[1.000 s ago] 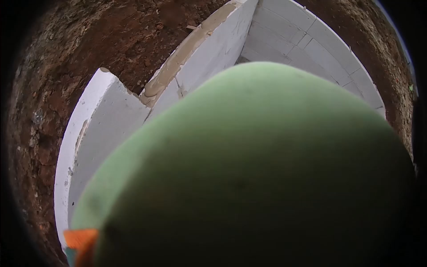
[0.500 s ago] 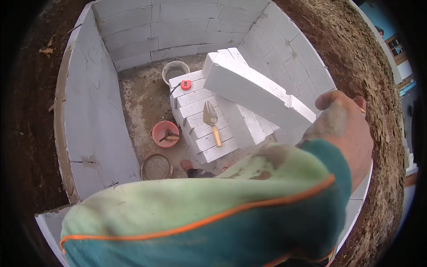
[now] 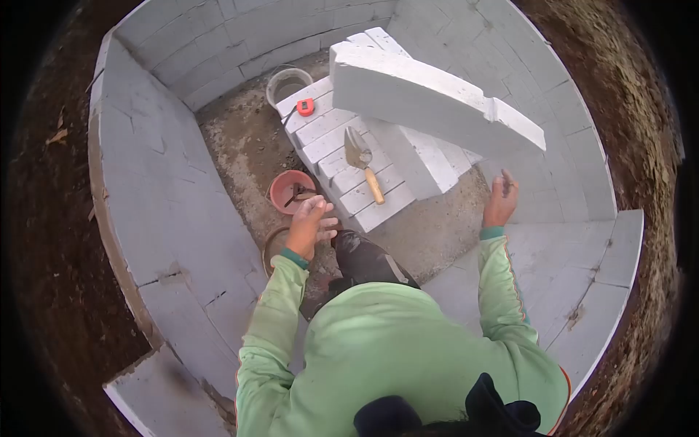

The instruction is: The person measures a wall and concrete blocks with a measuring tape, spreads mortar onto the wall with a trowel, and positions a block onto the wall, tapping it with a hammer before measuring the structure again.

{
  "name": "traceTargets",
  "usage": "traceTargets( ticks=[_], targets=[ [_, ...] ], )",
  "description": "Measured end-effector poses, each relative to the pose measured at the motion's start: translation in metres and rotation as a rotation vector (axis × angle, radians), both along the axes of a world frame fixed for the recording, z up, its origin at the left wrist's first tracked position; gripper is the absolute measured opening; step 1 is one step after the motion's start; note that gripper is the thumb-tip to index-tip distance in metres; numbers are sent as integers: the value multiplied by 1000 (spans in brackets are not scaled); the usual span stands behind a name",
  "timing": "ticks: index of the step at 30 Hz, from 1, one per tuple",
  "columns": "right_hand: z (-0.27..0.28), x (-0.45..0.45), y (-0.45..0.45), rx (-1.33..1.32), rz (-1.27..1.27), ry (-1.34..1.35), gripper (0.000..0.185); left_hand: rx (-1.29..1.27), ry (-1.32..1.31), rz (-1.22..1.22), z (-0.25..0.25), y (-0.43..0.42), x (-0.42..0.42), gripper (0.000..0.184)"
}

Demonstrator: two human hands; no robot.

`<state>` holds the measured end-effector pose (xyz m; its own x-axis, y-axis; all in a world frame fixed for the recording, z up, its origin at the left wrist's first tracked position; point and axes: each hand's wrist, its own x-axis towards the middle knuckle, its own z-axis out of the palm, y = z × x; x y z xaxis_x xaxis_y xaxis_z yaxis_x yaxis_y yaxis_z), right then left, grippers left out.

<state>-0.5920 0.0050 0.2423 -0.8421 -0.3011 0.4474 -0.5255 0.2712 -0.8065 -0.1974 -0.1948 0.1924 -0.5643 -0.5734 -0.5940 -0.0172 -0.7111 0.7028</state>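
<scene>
My left hand (image 3: 312, 227) hangs empty above my legs, fingers spread, nearest a small pink bucket (image 3: 285, 186) with dark-handled tools in it. Out to the right, my right hand (image 3: 501, 200) is raised with nothing in it, its fingers apart and slightly bent. Ahead of both hands lies a stack of white blocks (image 3: 342, 149). A trowel (image 3: 364, 164) with a wooden handle and a red tape measure (image 3: 305, 107) rest on top. One long notched block (image 3: 429, 91) lies tilted across the others, its right end near my right hand but not touching it.
Pale block walls (image 3: 182, 189) surround me, with bare soil (image 3: 51, 291) outside. A whitish bucket (image 3: 288, 84) stands behind the stack. Beside my left wrist, a round container (image 3: 271, 247) is partly hidden.
An arm that stretched across the view toward the right-hand wall has come down. Both hands now show low in front of me. The view has shifted; the blocks and tools look unmoved.
</scene>
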Motion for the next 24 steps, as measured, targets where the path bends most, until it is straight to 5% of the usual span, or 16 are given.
traceTargets(
  ticks=[1, 2, 5, 6, 7, 9, 12, 15, 16, 20, 24],
  targets=[
    [5, -28, 1, -10, -100, -81, 40, 1, 45, 25, 5, -8, -8, 68],
    [4, -61, -3, -119, -156, 13, 45, 27, 64, 44, 14, -20, -18, 72],
    [21, -178, 5, 114, -413, 449, 53, 51, 67, 75, 39, -69, -62, 96],
    [43, -168, -12, 150, -507, 491, 53, 45, 84, 111, 47, -89, -78, 99],
    [22, -259, 6, 48, -372, 496, 52, 8, 95, 122, 57, -109, -93, 99],
    [29, -314, 2, 280, -446, 392, 56, -127, 36, 177, 58, -151, -130, 97],
    [28, -375, 1, 539, -93, 211, 62, -117, -33, 234, 43, -214, -177, 91],
    [49, -344, -27, 267, -92, -830, 74, 29, -3, 207, 69, -245, -196, 84],
    [59, -350, -31, 400, -49, -953, 78, 113, 16, 195, 80, -252, -199, 81],
    [85, -372, -35, 696, 56, -1310, 88, 123, -10, -38, 64, -284, -224, 71],
    [85, -367, -51, 754, 255, -1422, 90, -408, 22, -283, 8, -305, -248, 60]
  ],
)
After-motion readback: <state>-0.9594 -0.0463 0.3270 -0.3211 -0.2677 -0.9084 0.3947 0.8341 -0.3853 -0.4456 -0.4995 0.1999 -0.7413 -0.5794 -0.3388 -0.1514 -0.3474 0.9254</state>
